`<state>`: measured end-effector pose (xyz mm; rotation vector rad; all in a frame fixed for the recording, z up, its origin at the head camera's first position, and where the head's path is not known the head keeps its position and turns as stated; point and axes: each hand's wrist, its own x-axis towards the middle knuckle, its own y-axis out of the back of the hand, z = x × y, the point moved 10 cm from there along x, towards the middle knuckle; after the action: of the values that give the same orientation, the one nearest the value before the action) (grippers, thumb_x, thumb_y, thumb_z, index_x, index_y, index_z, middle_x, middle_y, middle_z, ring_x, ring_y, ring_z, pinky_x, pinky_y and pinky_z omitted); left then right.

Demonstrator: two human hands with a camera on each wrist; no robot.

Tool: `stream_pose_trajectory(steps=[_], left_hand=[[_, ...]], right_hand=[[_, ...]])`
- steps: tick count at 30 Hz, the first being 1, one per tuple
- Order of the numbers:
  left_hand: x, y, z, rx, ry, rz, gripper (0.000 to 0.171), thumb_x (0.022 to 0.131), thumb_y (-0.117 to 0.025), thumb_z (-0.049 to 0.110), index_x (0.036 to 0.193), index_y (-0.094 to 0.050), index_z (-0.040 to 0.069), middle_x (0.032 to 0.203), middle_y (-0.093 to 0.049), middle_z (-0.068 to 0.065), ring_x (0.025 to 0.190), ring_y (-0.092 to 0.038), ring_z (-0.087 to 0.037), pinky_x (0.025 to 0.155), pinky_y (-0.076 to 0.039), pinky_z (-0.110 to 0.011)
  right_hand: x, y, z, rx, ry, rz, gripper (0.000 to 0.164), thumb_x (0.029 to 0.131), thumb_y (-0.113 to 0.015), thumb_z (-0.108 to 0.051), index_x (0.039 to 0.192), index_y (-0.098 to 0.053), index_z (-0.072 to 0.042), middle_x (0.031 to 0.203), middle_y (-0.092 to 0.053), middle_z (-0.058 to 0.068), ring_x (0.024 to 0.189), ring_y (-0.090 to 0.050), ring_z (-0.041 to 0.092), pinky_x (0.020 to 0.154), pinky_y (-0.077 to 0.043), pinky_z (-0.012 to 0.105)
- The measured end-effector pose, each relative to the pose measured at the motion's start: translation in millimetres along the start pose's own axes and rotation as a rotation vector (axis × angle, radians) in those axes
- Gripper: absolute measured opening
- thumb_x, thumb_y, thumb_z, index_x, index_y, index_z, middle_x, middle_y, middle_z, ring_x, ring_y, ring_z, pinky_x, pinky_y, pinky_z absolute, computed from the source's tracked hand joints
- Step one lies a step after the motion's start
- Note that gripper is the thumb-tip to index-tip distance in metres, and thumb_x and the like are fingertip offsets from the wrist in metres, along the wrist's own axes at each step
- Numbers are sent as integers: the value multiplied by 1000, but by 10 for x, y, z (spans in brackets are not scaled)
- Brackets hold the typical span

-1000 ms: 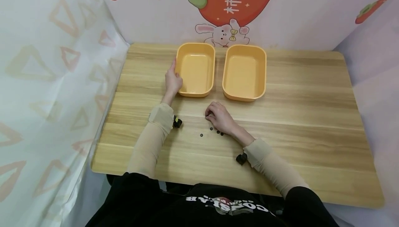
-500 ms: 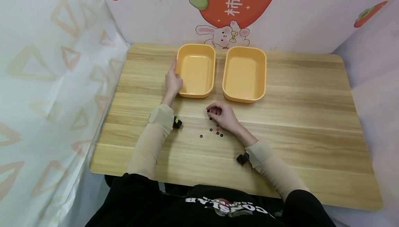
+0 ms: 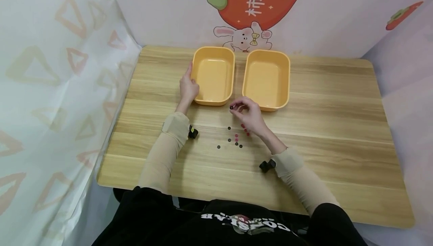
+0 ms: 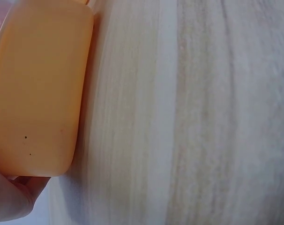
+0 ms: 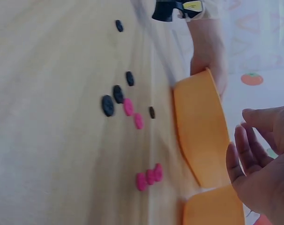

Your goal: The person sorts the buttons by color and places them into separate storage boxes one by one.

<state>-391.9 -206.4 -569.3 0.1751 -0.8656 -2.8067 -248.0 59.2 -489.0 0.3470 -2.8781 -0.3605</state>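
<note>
The right hand pinches a black disc near the left bin's near right corner; the left hand touches the left bin, grip unclear. Seemingly a carry; next, probably, lifting over a rim.

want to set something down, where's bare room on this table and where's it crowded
Bare: the table between the right tub and the right edge; left side, from left hand to left edge; near strip between black discs and the person's shirt. Crowded: in front of the gap between left tub and right tub: black discs, pink discs, right hand.
</note>
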Motion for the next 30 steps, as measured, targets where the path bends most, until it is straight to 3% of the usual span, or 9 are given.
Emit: stream_pose_trajectory(steps=[6,11,13,17,20,23,26,30], left_hand=[[1,53,51,-7,-4,15,90,96,-48,-14,174,-35,30,172,-47,-10,133,-62,-29,114,-61,-42],[-17,100,101,44,7,17,90,98,-49,-12,174,-34,32,169,-52,-10,106,-65,-31,92,-64,-41],[-9,122,121,90,7,17,84,100,-50,-9,173,-36,30,167,-56,-10,108,-70,-32,94,-66,-42],[95,203,90,193,24,23,64,102,-56,3,163,-55,23,151,-71,-7,128,-73,-30,107,-65,-46],[198,258,55,241,49,2,52,101,-63,14,152,-68,23,136,-80,-2,120,-77,-26,97,-67,-46],[262,272,52,267,64,-35,47,99,-67,21,146,-73,25,128,-82,2,109,-79,-21,87,-67,-41],[276,247,18,282,92,-87,45,99,-69,22,143,-75,24,125,-83,1,106,-79,-20,84,-66,-38],[253,213,-55,288,120,-139,41,100,-70,26,140,-76,20,126,-82,-3,106,-79,-22,83,-67,-38]], right_hand=[[178,81,-128,4,41,18,18,94,-78,13,111,-75,10,109,-70,28,95,-64,9,82,-58,15],[376,129,-164,-3,42,31,17,93,-78,14,110,-74,12,110,-70,29,98,-65,12,84,-61,18],[462,141,-161,-11,36,32,18,93,-78,14,110,-74,13,111,-70,29,99,-65,13,85,-62,20],[649,139,-127,-33,9,18,17,95,-76,12,112,-73,14,113,-72,31,102,-67,22,85,-59,17],[794,122,-86,-47,-23,0,17,96,-75,11,113,-72,14,115,-73,32,102,-68,25,83,-57,14],[931,88,-45,-67,-59,-14,18,98,-74,9,115,-72,13,117,-73,32,98,-68,19,83,-57,13],[1043,30,-15,-79,-98,-26,19,99,-74,8,116,-71,13,118,-73,31,95,-66,11,83,-56,11],[1168,-67,23,-100,-130,-36,19,99,-74,8,117,-72,14,118,-73,30,94,-66,11,81,-56,8]])
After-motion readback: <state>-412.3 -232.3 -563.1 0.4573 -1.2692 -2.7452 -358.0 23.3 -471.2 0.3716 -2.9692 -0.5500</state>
